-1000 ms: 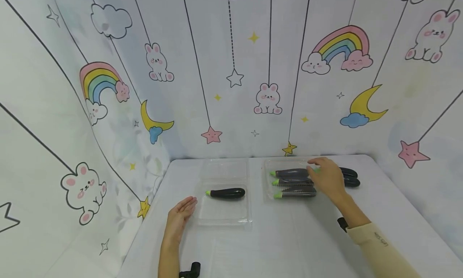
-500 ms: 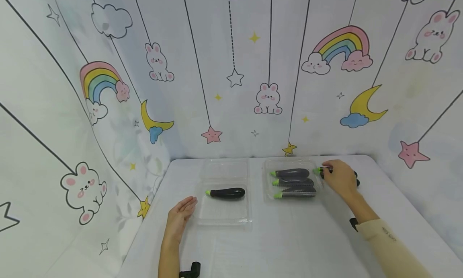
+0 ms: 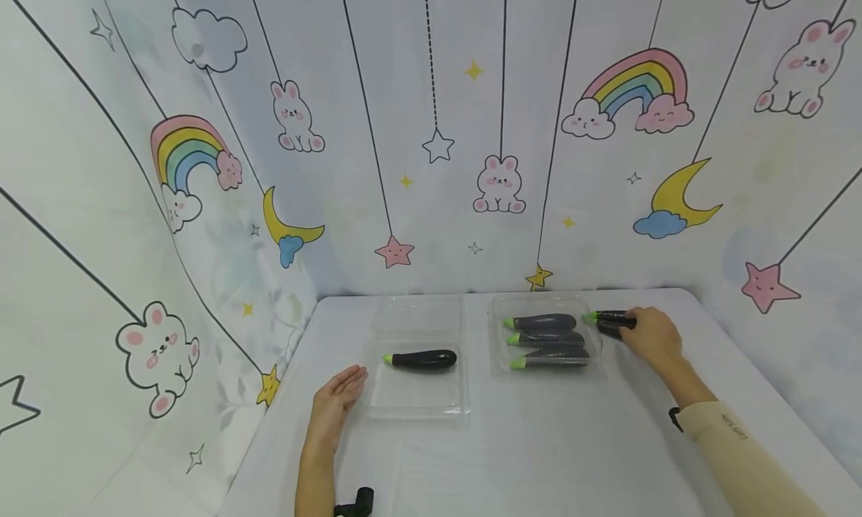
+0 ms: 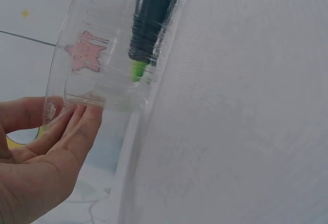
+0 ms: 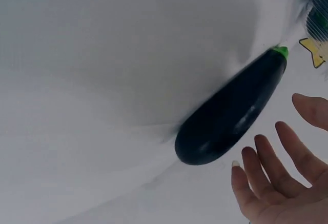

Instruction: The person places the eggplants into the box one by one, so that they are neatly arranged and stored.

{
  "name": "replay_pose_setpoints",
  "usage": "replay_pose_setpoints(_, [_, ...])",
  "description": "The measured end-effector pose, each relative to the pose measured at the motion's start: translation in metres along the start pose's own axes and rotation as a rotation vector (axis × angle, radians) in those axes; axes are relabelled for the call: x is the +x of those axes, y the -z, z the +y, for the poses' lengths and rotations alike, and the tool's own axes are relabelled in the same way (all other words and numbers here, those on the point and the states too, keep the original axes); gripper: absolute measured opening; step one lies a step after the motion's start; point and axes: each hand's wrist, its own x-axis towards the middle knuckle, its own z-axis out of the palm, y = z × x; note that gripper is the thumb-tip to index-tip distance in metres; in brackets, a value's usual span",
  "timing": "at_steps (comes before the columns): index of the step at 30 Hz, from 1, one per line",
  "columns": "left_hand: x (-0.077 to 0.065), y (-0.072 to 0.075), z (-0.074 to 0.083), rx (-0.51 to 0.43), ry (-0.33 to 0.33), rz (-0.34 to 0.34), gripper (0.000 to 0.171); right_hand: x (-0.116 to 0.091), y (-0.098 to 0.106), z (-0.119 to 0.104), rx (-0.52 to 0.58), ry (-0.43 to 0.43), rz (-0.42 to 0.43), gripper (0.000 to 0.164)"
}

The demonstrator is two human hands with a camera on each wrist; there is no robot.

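One dark eggplant (image 3: 423, 360) with a green tip lies in the clear plastic container (image 3: 417, 403) on the left. My left hand (image 3: 337, 401) is beside this container, fingers straight; in the left wrist view its fingertips (image 4: 92, 115) are right at the rim. On the right, another clear container (image 3: 501, 363) holds three eggplants (image 3: 542, 322). Just past its right side lie two more eggplants (image 3: 614, 316), partly hidden by my right hand (image 3: 649, 336). The right wrist view shows that hand with spread, relaxed fingers next to an eggplant (image 5: 233, 108), a gap between them.
A white cloth covers the table (image 3: 512, 450). Behind it and along the left hangs a curtain (image 3: 438, 225) printed with bunnies, stars and rainbows. The left container's lid (image 3: 420, 313) stands folded back behind it.
My right hand has moved right, from over the right container's edge to the eggplants beside it, uncovering the ones in the container. My left hand has stayed in place.
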Motion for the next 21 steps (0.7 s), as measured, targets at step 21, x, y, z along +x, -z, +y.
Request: replay_pose_setpoints(21, [-0.001, -0.002, 0.001, -0.001, -0.007, 0.000, 0.050, 0.002, -0.009, 0.032, -0.091, -0.080, -0.035, 0.049])
